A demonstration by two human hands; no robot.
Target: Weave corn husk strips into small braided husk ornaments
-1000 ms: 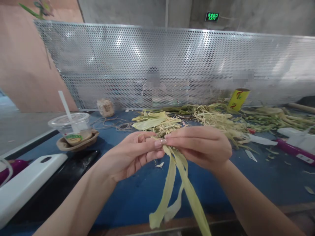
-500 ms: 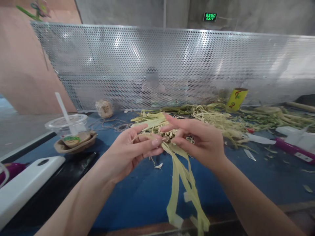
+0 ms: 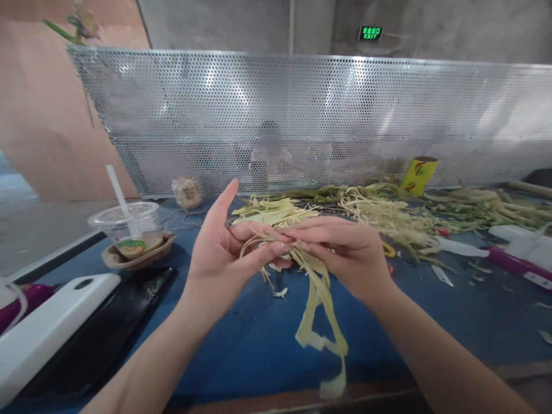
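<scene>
Leaf strips point(image 3: 319, 299) pinched by both hands over blue table point(image 3: 452, 322), perforated screen point(image 3: 302, 115) behind.

This is a craft workshop with shared stations. A long blue work surface point(image 3: 474, 310) is strewn with heaps of pale leaf strips point(image 3: 388, 213), with a ball of twine point(image 3: 186, 192) beside them. A perforated metal screen point(image 3: 302, 115) divides it from another person's station behind, under bare concrete walls and a green exit sign point(image 3: 370, 33).
</scene>
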